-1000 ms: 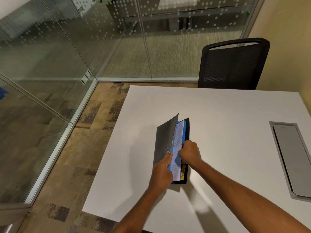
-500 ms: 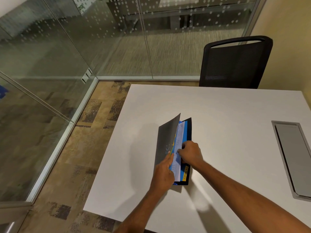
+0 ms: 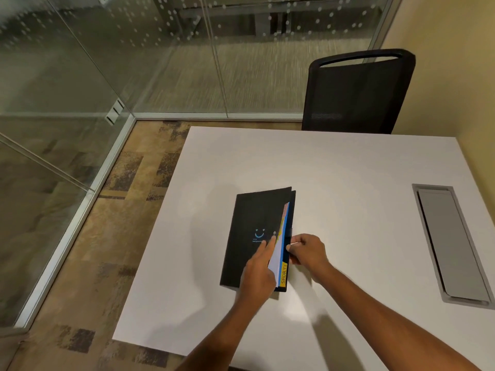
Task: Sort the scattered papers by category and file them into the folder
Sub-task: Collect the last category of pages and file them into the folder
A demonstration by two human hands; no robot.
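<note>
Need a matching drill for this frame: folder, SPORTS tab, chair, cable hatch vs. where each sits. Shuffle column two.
1. black folder with a smiley print
2. yellow tab labelled SPORTS
3. black mesh office chair
4. grey metal cable hatch

A. recessed in the white table, right side
B. behind the table's far edge
C. pokes out at the folder's near right corner
D. on the table, left hand pressing its cover

Pairs: 1-D, 2-C, 3-B, 4-A
</note>
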